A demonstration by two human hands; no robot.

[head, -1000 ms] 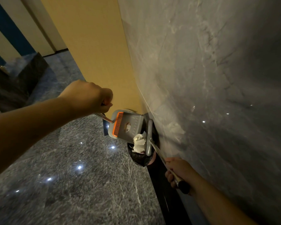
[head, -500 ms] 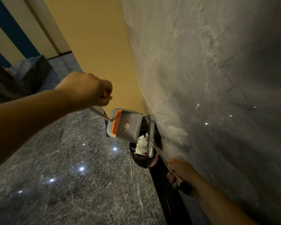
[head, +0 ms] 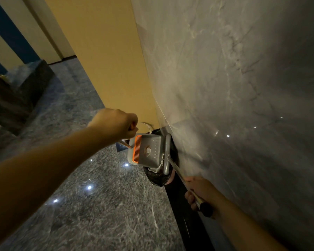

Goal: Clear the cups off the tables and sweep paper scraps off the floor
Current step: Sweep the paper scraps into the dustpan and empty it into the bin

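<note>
— From the head view, what were you holding?

— My left hand was clenched round the dustpan handle; my right hand gripped the broom stick.

— And the paper scraps?

— At the pan's five o'clock edge, over the black-lined bin.

— Anything crowding you?

— The marble wall at three o'clock.

The floor is polished grey marble-like stone, glossy enough to mirror ceiling lights. At three o'clock the wall is smooth, veined stone. The dustpan looks like matt grey plastic with an orange comb edge; the broom handle seems shiny metal.
</note>
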